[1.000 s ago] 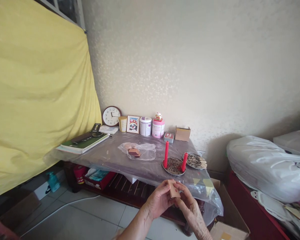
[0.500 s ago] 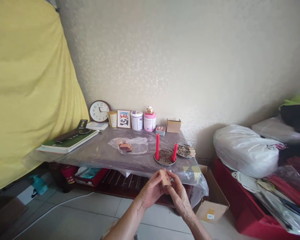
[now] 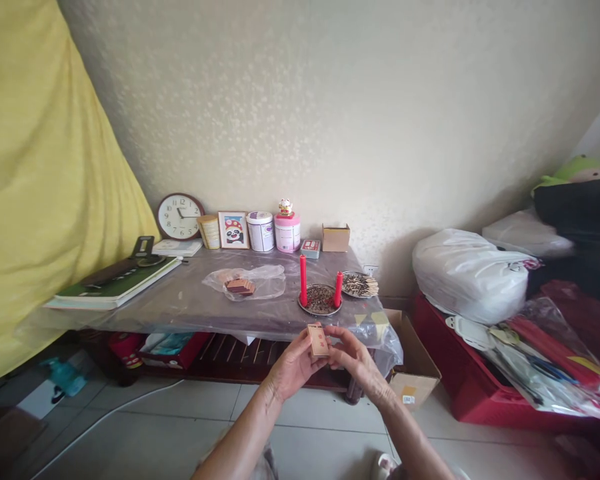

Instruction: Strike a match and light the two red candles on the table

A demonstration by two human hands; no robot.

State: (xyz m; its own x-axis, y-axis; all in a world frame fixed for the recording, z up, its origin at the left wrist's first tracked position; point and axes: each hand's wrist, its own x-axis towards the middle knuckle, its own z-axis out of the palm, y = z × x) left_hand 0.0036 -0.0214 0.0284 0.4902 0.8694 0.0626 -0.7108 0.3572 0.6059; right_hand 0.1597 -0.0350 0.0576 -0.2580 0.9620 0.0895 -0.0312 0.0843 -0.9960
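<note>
A small tan matchbox (image 3: 319,342) with red print is held up in front of the table's edge. My left hand (image 3: 291,367) is closed around its left side and underside. The bent fingers and thumb of my right hand (image 3: 354,360) rest at its right edge. At the box's top end a narrow dark slot shows. Just beyond my hands, a tall red candle (image 3: 303,281) and a shorter red candle (image 3: 338,289) stand upright, unlit, on a round metal plate (image 3: 321,312) strewn with dark bits. A second plate behind it holds a heap of matchsticks (image 3: 364,285).
The low table (image 3: 180,310) is covered with clear plastic. On it, a plastic bag (image 3: 270,281) holds several stacked matchboxes (image 3: 240,287). A clock (image 3: 181,217), a framed panda picture (image 3: 234,230) and tins line the wall. A cardboard box (image 3: 420,380) and red bin (image 3: 473,393) stand right.
The view has turned slightly right and down. The matchbox is now tilted more toward me, with a dark slot at its top end. Both hands remain at the matchbox.
</note>
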